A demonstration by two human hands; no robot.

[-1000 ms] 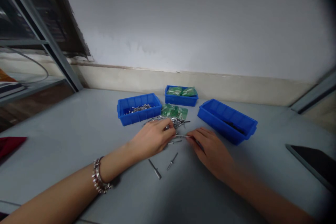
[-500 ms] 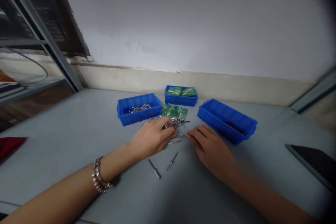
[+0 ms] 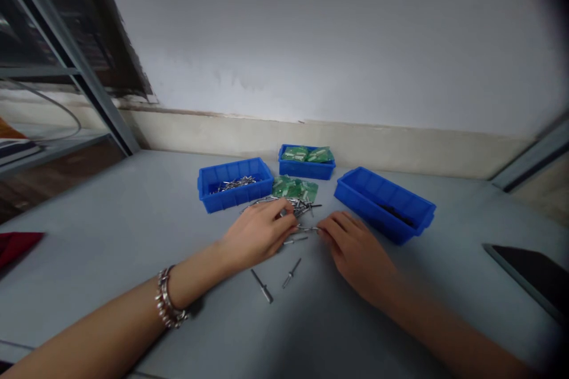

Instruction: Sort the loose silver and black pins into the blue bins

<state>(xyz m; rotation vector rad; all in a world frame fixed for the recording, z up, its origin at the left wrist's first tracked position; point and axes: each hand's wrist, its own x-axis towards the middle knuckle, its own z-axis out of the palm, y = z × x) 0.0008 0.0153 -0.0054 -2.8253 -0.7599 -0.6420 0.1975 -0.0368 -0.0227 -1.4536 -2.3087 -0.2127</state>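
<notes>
Between my two hands lies a silvery blind rivet point(image 3: 307, 228), one end in the pinched fingers of my left hand point(image 3: 262, 231) and the other in those of my right hand point(image 3: 349, 243). Just behind my left fingers is a pile of blind rivets point(image 3: 302, 206), partly hidden by that hand. A single rivet point(image 3: 296, 241) lies close below the pinched one. Nearer to me, a short rivet point(image 3: 291, 273) and a longer rivet point(image 3: 262, 286) rest apart on the grey table point(image 3: 222, 331).
A blue bin point(image 3: 235, 196) at left holds more rivets. Another blue bin point(image 3: 306, 170) at the back holds green packets point(image 3: 307, 154); a green packet point(image 3: 295, 188) lies before it. The right blue bin point(image 3: 382, 204) has dark pieces inside. A dark flat device point(image 3: 528, 272) lies at far right, red cloth point(image 3: 20, 246) at far left.
</notes>
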